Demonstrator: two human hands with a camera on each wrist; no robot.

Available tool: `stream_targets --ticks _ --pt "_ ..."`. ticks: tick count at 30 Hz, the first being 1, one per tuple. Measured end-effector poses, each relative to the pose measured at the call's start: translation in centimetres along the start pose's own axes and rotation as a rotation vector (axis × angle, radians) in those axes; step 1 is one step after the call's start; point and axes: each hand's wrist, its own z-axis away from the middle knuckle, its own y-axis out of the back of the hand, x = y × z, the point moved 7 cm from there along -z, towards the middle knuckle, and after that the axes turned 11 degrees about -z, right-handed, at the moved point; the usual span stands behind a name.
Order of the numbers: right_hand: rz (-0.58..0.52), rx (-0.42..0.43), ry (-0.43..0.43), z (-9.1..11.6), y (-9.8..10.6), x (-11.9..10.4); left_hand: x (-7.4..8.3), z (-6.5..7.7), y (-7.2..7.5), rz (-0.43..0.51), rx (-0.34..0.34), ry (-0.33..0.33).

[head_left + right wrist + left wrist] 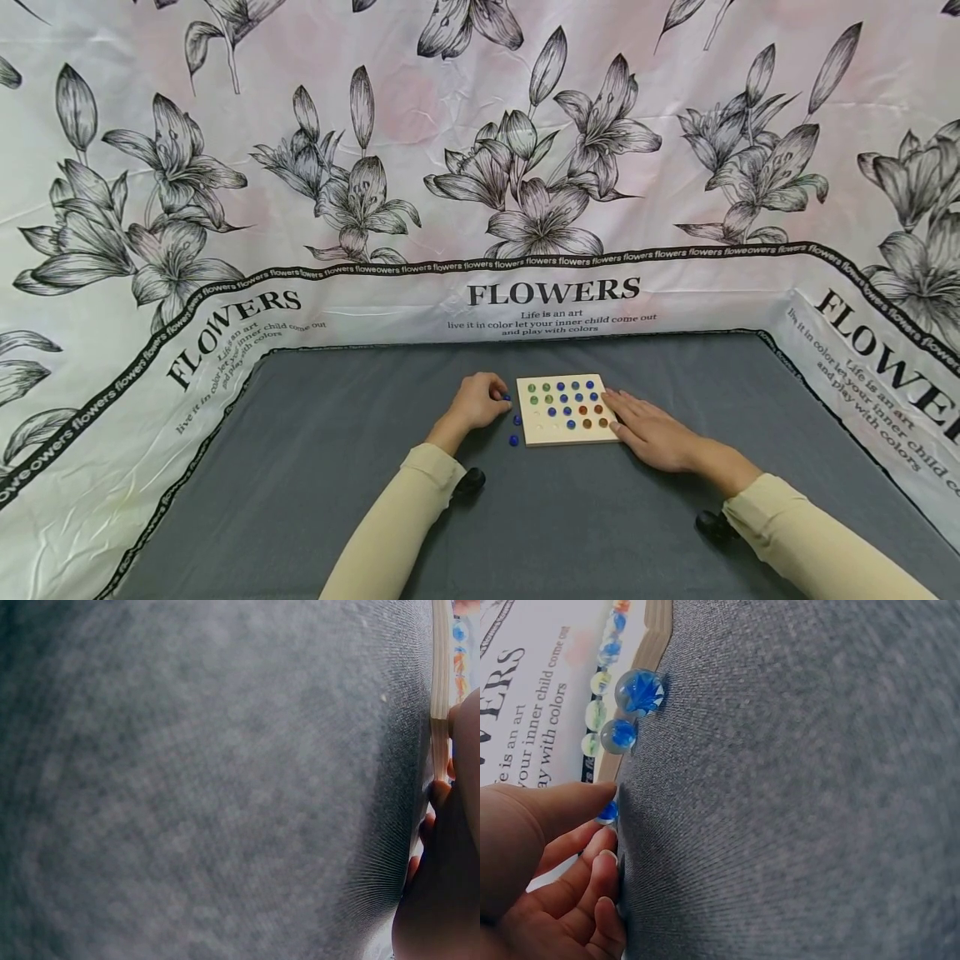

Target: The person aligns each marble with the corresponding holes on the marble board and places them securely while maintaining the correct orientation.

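Observation:
In the head view a pale wooden board (558, 435) lies on the grey cloth, with rows of green, blue and orange-red glass marbles in its hollows. At its left side my left hand (476, 402) pinches a blue marble (607, 813) between thumb and fingers, low against the cloth. Two more blue marbles, one farther (619, 736) and one nearer (513, 440), lie loose beside the board's left edge. My right hand (660, 431) rests at the board's right edge, fingers extended and thumb by the near corner. Several hollows at the board's near left hold no marble.
Grey cloth (585, 525) covers the tabletop around the board. Behind and at both sides rises a white sheet (390, 304) printed with lilies and lettering. Dark rounded devices, one at the left wrist (469, 483) and one at the right (715, 527), sit by the cuffs.

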Motion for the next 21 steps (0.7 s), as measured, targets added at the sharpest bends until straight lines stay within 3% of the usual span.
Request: stream_targets --ticks 13,21 --pt "0.003 -0.002 0.003 0.0 0.0 0.0 -0.2 0.1 0.1 0.000 0.020 -0.011" --pt "0.000 0.002 0.004 -0.1 -0.1 0.3 0.1 0.8 0.9 0.037 0.028 -0.066"
